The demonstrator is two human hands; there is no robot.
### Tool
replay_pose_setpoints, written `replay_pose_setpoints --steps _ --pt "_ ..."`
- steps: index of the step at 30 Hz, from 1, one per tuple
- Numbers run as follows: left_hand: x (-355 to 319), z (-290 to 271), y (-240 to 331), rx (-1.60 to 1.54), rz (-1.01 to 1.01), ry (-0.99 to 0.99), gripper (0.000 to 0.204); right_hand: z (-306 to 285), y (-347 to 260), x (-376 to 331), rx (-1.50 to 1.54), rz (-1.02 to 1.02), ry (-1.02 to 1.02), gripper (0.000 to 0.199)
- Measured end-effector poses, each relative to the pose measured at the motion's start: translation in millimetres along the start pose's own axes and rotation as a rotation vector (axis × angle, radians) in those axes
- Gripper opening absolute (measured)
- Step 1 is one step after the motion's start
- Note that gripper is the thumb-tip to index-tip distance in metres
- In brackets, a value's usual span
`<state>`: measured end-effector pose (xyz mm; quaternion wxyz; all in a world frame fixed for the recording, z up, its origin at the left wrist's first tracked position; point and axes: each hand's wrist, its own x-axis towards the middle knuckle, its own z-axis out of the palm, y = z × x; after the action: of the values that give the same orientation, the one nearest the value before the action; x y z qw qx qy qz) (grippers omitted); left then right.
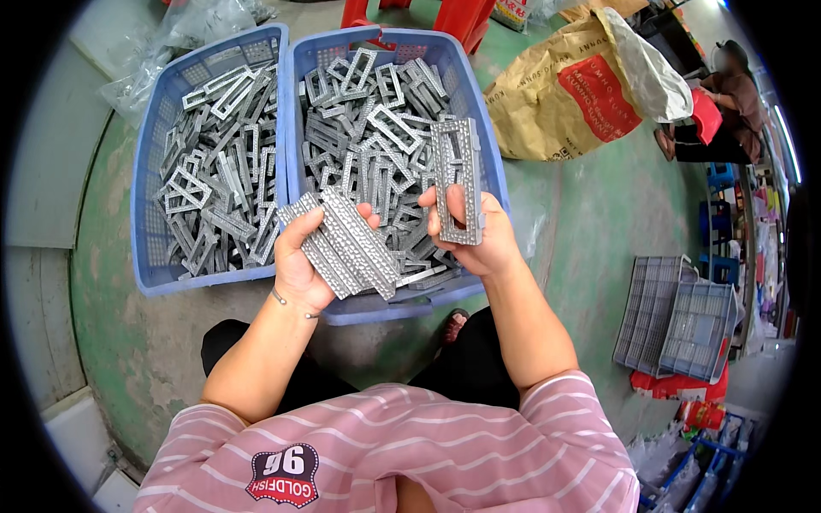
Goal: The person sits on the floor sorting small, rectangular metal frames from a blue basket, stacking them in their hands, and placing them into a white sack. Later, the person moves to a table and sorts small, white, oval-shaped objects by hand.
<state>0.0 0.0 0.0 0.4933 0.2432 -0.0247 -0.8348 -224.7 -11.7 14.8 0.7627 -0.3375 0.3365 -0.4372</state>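
Observation:
My left hand point(305, 263) grips a stack of silvery rectangular frames point(349, 244), lying side by side with their patterned edges up. In my right hand point(479, 227) is one grey rectangular frame point(445, 167), held upright with its long opening facing me; a finger shows through the opening. Both hands are over the front part of the right blue basket point(389, 309), which is heaped with loose frames point(389, 162) of the same kind. The left blue basket point(147, 214) stands against it and holds many more frames point(205, 184).
A large yellow-brown sack point(547, 94) lies beyond the right basket. Behind the baskets are a red stool point(457, 21) and clear plastic bags point(201, 26). Grey crates point(654, 312) stand on the floor at right. Another person point(735, 103) sits at the far right.

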Motion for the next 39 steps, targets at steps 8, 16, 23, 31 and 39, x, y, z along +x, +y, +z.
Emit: replay_pose_setpoints --steps 8,16,23,31,39 --pt "1.2 -0.3 -2.7 -0.039 -0.008 0.003 0.042 -2.0 5.0 4.4 0.433 0.002 -0.302 0.039" --pt "-1.0 -0.9 -1.6 -0.027 0.000 0.036 0.042 5.5 5.4 2.0 0.713 0.091 -0.363 0.040" --pt "-0.3 -2.0 -3.1 -0.009 -0.005 0.066 0.041 16.7 3.4 -3.9 0.742 0.103 -0.092 0.036" --pt "1.2 -3.7 -4.3 -0.008 -0.008 0.065 0.041 32.6 6.5 0.9 0.147 -0.207 0.197 0.028" --pt "0.5 -5.9 -9.3 -0.010 -0.043 0.071 0.040 22.1 7.3 -0.3 -0.314 -0.609 0.206 0.021"
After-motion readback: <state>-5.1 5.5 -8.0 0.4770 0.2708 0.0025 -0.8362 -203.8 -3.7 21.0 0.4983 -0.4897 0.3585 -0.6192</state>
